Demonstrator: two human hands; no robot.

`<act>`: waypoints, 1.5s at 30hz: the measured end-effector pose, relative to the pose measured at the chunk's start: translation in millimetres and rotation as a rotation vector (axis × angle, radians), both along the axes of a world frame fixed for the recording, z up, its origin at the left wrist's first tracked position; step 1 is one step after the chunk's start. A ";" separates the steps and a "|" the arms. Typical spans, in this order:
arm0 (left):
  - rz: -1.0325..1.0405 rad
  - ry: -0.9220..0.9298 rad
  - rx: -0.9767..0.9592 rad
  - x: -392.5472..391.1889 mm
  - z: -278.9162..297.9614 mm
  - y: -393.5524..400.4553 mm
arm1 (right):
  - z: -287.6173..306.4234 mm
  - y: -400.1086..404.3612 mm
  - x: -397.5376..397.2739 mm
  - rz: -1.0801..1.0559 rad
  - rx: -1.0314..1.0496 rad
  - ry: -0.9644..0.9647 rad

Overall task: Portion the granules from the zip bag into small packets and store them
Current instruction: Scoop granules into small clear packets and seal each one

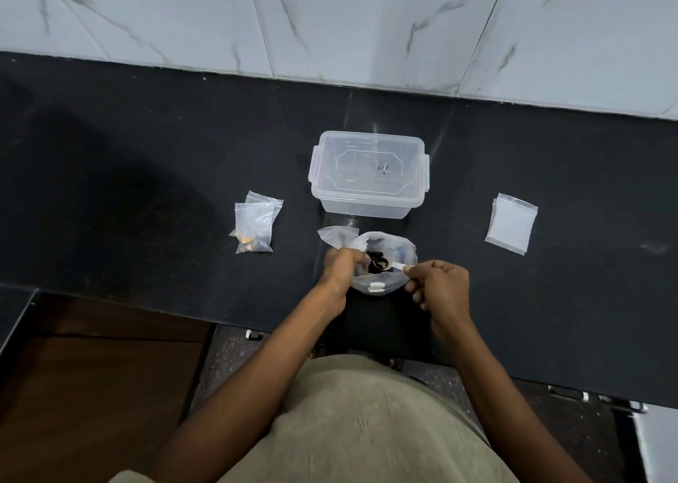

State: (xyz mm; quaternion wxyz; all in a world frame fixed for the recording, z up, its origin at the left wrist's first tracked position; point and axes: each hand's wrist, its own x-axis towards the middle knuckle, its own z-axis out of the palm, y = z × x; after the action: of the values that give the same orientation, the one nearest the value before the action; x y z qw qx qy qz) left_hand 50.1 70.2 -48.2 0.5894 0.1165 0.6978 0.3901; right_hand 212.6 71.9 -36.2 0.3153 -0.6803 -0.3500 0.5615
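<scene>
An open zip bag (381, 286) with dark granules (376, 258) stands on the black counter near its front edge. My left hand (339, 275) grips a small clear packet (335, 236) at the bag's left rim. My right hand (440, 284) pinches the handle of a small white spoon (394, 265); its bowl holds granules over the bag's mouth. Two filled packets (255, 227) lie to the left. A stack of empty packets (511, 227) lies to the right. A clear plastic box (368, 176) with its lid on stands behind the bag.
A marble-tiled wall (330, 23) rises behind the black counter (146, 174). Below the counter's front edge a brown wooden cabinet (102, 372) shows at left and metal handles (601, 398) at right.
</scene>
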 end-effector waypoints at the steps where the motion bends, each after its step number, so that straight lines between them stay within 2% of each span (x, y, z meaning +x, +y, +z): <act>1: -0.001 0.003 0.010 0.1 1.6 -0.6 | -0.4 -0.3 0.1 0.008 0.002 0.007; 4: 0.007 0.025 0.057 -0.5 7.5 -1.5 | 2.5 0.4 3.1 0.050 0.020 0.029; 9: -0.012 0.181 0.118 -2.6 11.1 -3.4 | 8.0 2.7 10.8 0.115 0.029 0.058; 13: -0.094 0.405 0.104 -5.7 -6.8 -3.5 | 11.9 3.5 11.8 0.110 0.043 0.088; 16: -0.155 0.529 0.128 -2.2 3.4 -7.0 | 15.3 2.9 10.8 0.096 0.088 0.111; 22: -0.139 0.716 0.307 -5.1 1.7 -12.7 | 25.0 2.8 5.0 0.062 0.135 0.146; 30: -0.074 0.912 0.526 -9.5 -5.8 -17.7 | 59.5 1.6 -3.5 0.050 0.131 0.290; 34: -0.102 1.034 0.570 -7.4 -0.2 -18.3 | 79.0 -2.0 -16.7 0.082 0.176 0.341; 40: -0.099 1.148 0.566 -6.2 8.0 -16.7 | 90.1 -9.6 -31.6 0.078 0.203 0.324; 45: -0.010 1.045 0.583 -7.9 12.7 -18.0 | 90.0 -13.7 -34.5 0.053 0.215 0.266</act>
State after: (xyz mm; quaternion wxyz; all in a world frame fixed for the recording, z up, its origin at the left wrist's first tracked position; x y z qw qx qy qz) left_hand 42.2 52.2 -35.5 0.1137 0.4533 0.7588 0.4537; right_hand 178.1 58.2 53.8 0.4148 -0.5530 -0.3809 0.6140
